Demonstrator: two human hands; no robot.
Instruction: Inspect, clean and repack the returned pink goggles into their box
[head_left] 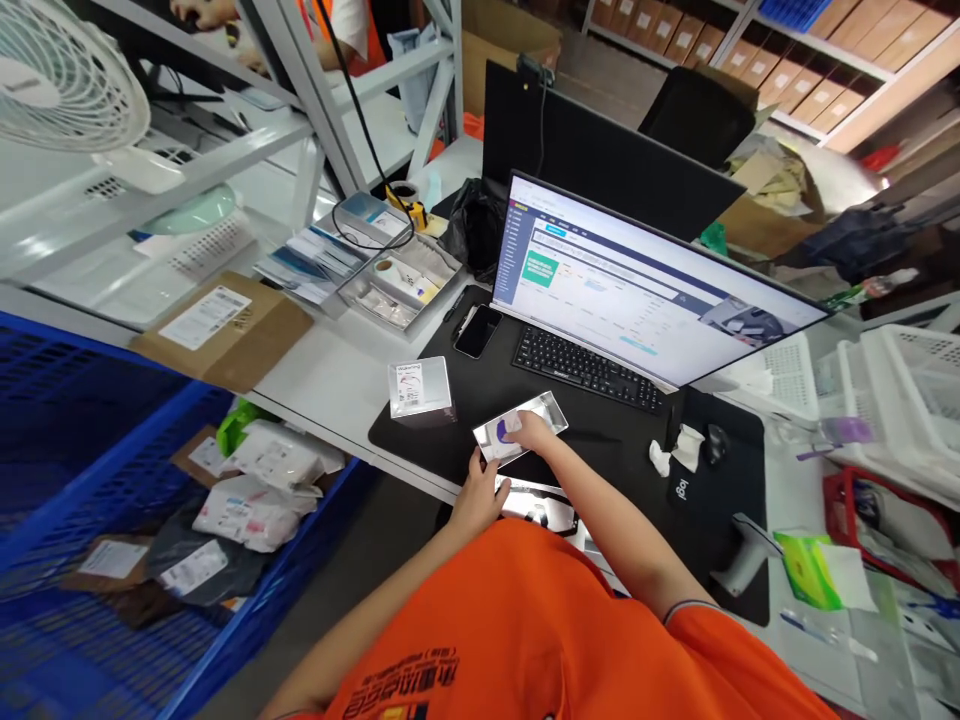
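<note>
A shallow silver-white open box (pixel 556 412) is tilted above the black desk mat in front of me. My left hand (pixel 477 496) grips its near left corner, with the thumb apart from the other fingers. Reaching into the box from the right, my right hand (pixel 532 434) has its fingers closed on a white packet with a purple mark (pixel 504 430); the fingers partly hide it. Just below, close to my body, lies a shiny silver tray-like piece (pixel 541 508) with dark parts, partly covered by my arms. A small clear-topped box with a label (pixel 420 388) stands to the left.
Behind my hands are a keyboard (pixel 585 365), a monitor (pixel 645 280) and a phone (pixel 478 331). A scanner (pixel 744 556), mouse (pixel 716 445) and crumpled tissue (pixel 660 458) lie right. A cardboard parcel (pixel 225 330) overhangs the left edge above a blue crate (pixel 300 560) of parcels.
</note>
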